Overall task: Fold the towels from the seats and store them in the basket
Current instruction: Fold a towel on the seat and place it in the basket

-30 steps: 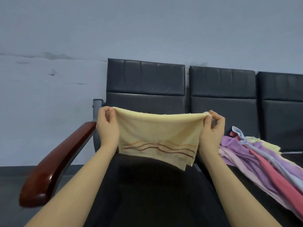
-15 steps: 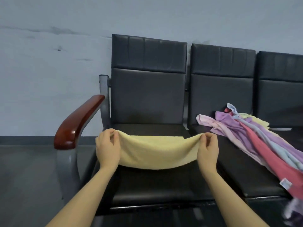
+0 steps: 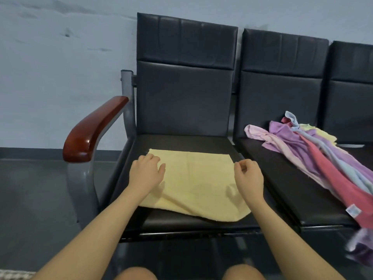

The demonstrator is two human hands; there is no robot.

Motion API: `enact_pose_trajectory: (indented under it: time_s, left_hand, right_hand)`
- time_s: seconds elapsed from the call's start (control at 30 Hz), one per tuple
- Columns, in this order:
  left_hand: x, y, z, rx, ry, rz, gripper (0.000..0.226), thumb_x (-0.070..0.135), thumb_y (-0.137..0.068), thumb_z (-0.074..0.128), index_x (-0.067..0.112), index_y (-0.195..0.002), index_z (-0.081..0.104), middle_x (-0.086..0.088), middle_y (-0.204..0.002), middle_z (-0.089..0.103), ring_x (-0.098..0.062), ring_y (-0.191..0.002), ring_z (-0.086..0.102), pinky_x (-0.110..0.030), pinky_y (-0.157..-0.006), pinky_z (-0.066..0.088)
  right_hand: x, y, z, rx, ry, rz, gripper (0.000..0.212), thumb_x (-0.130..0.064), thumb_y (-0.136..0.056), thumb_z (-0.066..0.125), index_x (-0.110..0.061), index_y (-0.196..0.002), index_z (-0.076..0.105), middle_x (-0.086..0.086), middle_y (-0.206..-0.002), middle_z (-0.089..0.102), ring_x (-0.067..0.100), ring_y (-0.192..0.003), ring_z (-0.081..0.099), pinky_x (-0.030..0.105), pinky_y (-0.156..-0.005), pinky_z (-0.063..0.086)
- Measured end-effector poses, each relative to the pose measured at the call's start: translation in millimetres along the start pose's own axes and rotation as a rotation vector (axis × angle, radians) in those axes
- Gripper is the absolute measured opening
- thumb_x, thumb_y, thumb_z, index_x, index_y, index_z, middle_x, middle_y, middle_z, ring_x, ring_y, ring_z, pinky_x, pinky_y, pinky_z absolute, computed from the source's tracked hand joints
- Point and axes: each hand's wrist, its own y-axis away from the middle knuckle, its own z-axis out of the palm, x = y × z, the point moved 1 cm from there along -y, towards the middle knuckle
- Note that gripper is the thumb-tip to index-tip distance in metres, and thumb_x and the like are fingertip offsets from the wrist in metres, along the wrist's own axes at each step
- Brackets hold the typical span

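A yellow towel (image 3: 193,182) lies spread flat on the left black seat (image 3: 181,221), its near edge rumpled. My left hand (image 3: 146,172) rests on the towel's left part with fingers relaxed and thumb out. My right hand (image 3: 248,174) sits at the towel's far right corner, its fingers curled and pinching the edge there. A heap of towels (image 3: 314,156) in pink, purple, light blue, red and pale yellow lies across the middle seat (image 3: 282,190) and trails off its front right edge.
A red-brown wooden armrest (image 3: 90,130) on a grey metal frame stands left of the seat. A third black seat (image 3: 351,93) is at the far right. A blurred purple cloth (image 3: 359,249) hangs low at the right. My knees show at the bottom edge.
The yellow towel, held up stretched between both hands, came down onto the left seat and now lies flat. My left hand let go of its corner and rests on the cloth.
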Motion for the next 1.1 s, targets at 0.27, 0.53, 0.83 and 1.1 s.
enact_pose_trajectory:
  time_s: [0.27,0.53,0.83,1.1]
  left_hand:
    - [-8.1,-77.7,43.3,-0.146,-0.089,0.03,0.041,0.036,-0.099,0.038,0.018,-0.134,0.05,0.001,-0.138,0.048,-0.021,-0.122,0.044,-0.035,-0.1,0.032]
    - [-26.4,-136.0,92.7,-0.187,-0.11,-0.219,0.039,0.03,-0.102,0.03,0.014,-0.134,0.046,-0.005,-0.137,0.046,-0.026,-0.124,0.042,-0.037,-0.1,0.033]
    - [-39.1,-139.9,117.0,-0.018,-0.08,-0.306,0.027,0.023,-0.099,0.041,0.01,-0.116,0.057,-0.01,-0.118,0.048,-0.027,-0.105,0.042,-0.035,-0.089,0.034]
    - [-19.8,-117.3,77.1,0.261,0.477,-0.319,0.015,0.024,-0.097,0.046,0.02,-0.101,0.06,0.006,-0.099,0.056,-0.022,-0.091,0.049,-0.038,-0.081,0.044]
  right_hand:
    - [15.0,-70.4,61.2,-0.176,0.159,0.028,0.021,-0.026,-0.094,0.049,-0.011,-0.104,0.061,0.002,-0.106,0.056,0.022,-0.089,0.057,0.043,-0.086,0.047]
    - [51.8,-126.6,116.8,-0.23,0.476,0.105,0.031,-0.026,-0.099,0.041,-0.005,-0.116,0.058,0.014,-0.121,0.052,0.033,-0.109,0.048,0.039,-0.09,0.037]
    - [67.7,-133.0,127.4,-0.14,0.442,0.214,0.021,-0.025,-0.096,0.052,-0.009,-0.108,0.06,0.013,-0.121,0.05,0.034,-0.112,0.042,0.039,-0.095,0.029]
    - [45.9,-110.3,104.6,0.037,-0.099,0.193,0.016,-0.02,-0.09,0.039,-0.028,-0.085,0.051,-0.005,-0.078,0.06,0.021,-0.095,0.037,0.037,-0.08,0.036]
